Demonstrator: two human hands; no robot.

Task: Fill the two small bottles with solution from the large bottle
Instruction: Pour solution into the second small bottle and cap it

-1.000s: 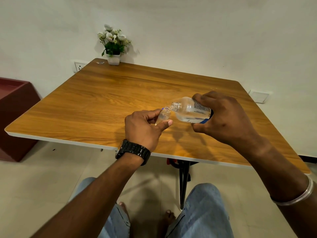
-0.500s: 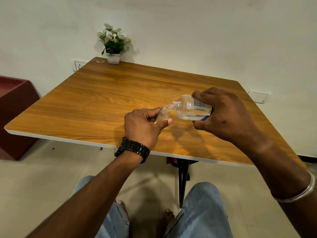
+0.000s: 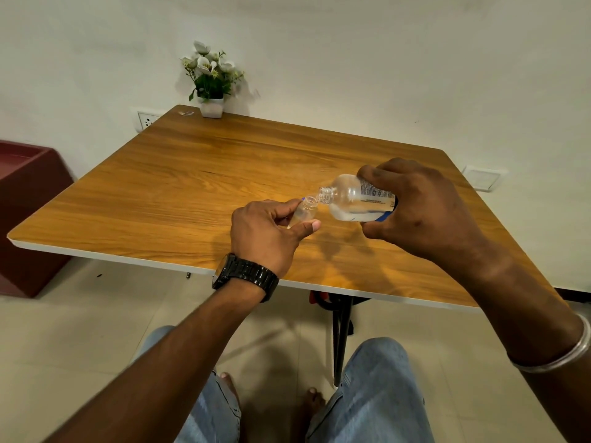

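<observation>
Left hand (image 3: 268, 233) is pinching a small bottle (image 3: 303, 212) between thumb and fingers, tilting its open mouth up and to the right above the table (image 3: 160, 193). Right hand (image 3: 422, 206) is gripping the large bottle (image 3: 355, 201) on its side, neck pointing left, its mouth just beside the small bottle's mouth. Far left, a flower pot (image 3: 211, 107) is standing at the table's edge.

bare forearms, black link watch (image 3: 244, 275) on left wrist, silver bangle (image 3: 563, 356) right, light blue jeans (image 3: 374, 394), barefoot
</observation>
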